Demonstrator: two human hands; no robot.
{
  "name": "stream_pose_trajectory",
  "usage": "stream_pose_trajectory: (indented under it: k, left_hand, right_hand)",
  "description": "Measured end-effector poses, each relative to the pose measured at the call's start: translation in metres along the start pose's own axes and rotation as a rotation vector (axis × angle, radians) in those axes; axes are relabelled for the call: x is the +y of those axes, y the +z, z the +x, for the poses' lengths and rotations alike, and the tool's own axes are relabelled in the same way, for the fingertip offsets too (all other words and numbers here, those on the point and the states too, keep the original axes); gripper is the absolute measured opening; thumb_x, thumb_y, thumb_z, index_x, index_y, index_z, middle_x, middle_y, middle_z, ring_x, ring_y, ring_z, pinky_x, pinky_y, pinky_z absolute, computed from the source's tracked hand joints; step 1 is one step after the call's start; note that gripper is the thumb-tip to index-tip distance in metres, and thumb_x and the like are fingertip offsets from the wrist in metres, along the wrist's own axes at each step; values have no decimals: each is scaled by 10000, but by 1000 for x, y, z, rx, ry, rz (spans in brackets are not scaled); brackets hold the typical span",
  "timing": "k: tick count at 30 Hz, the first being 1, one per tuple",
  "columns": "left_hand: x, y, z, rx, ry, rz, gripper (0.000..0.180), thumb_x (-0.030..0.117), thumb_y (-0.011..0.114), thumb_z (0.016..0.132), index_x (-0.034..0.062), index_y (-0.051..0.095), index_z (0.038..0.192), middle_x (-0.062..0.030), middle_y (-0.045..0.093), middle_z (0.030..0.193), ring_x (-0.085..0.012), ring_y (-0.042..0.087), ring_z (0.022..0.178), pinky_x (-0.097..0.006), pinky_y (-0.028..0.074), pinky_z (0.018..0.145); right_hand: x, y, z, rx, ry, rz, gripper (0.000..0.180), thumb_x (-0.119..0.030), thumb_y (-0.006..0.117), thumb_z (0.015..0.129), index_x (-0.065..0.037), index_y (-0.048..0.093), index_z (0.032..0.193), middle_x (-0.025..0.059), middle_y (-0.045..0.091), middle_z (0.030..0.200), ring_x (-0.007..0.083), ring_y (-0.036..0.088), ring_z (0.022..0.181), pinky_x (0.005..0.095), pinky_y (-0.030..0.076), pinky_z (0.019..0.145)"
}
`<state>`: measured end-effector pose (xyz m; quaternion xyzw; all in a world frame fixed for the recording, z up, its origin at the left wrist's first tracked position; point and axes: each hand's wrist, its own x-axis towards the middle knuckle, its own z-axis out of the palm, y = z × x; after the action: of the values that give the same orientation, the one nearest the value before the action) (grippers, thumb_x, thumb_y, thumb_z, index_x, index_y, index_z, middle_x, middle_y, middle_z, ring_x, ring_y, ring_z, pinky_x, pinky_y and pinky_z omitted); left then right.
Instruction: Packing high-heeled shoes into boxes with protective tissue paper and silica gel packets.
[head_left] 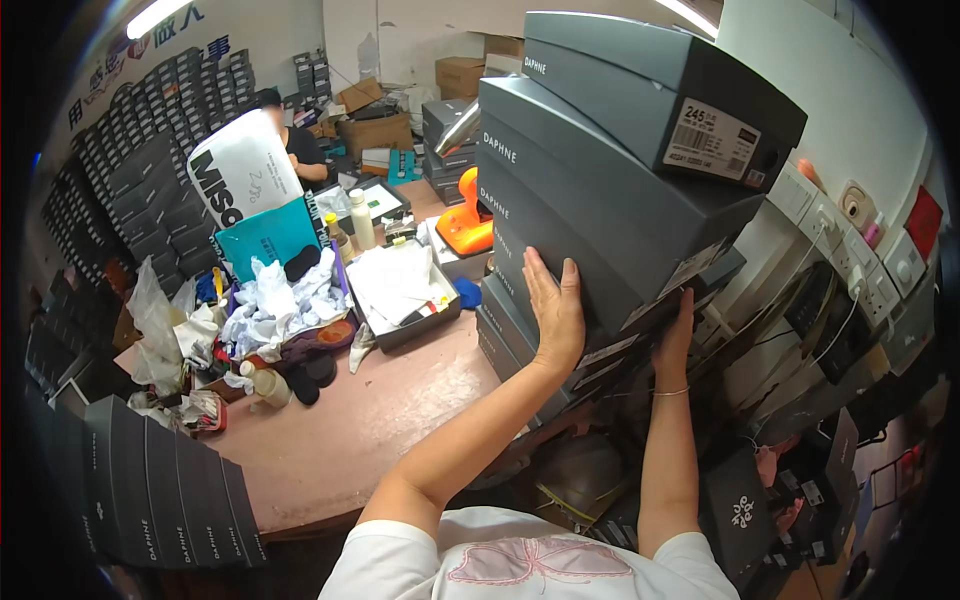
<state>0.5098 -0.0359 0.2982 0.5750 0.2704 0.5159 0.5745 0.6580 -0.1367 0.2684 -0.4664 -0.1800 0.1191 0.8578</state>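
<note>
A tall stack of dark grey shoe boxes (590,190) stands at the right side of the table, close in front of me. Its top box (610,80) sits askew and carries a white label on its end. My left hand (555,315) lies flat against the front of the stack, fingers stretched upward. Against the labelled end, lower down, rests my right hand (677,335), a bracelet on its wrist. Its visible finger is straight; the others are partly hidden. Neither hand has its fingers wrapped round a box.
The pink tabletop (390,420) holds an open box of white papers (400,290), crumpled tissue paper (285,305), bottles and an orange tape dispenser (465,220). More shoe boxes (160,490) line the near left. A person (300,150) is across the table. Wall sockets (840,240) are at right.
</note>
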Motion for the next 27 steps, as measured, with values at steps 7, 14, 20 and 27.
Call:
stream_pose_trajectory:
  k: [7, 14, 20, 27]
  left_hand:
    - [3, -23, 52, -35, 25, -113, 850, 547, 394, 935, -58, 97, 1454, -248, 136, 1510, -330, 108, 1419, -383, 121, 1141]
    - [-11, -17, 97, 9, 2, 26, 862, 604, 369, 919, -50, 178, 1446, -236, 116, 1522, -316, 77, 1430, -382, 98, 1141]
    - [-67, -47, 53, -178, -119, -264, 750, 548, 404, 934, 99, 167, 1486, -93, 218, 1517, -228, 176, 1399, -383, 138, 1126]
    - [-111, -12, -27, -127, -387, -614, 751, 595, 330, 944, 38, 241, 1440, -118, 306, 1458, -240, 306, 1327, -327, 245, 1095]
  right_hand:
    - [4, -9, 7, -38, -19, -55, 470, -398, 490, 947, 36, 562, 1111, 100, 597, 1120, 192, 564, 1022, 313, 410, 930]
    - [-5, -5, 2, -126, 33, -58, 524, -401, 487, 954, 14, 460, 1273, 79, 488, 1287, 194, 451, 1196, 331, 310, 1033]
    - [22, -44, -28, -13, -284, -475, 456, -396, 448, 980, -2, 562, 1179, 44, 578, 1113, 156, 535, 1029, 296, 392, 926]
    - [68, -85, -38, 46, -190, -648, 476, -393, 426, 989, 16, 503, 1220, 71, 565, 1114, 166, 519, 1044, 296, 396, 918]
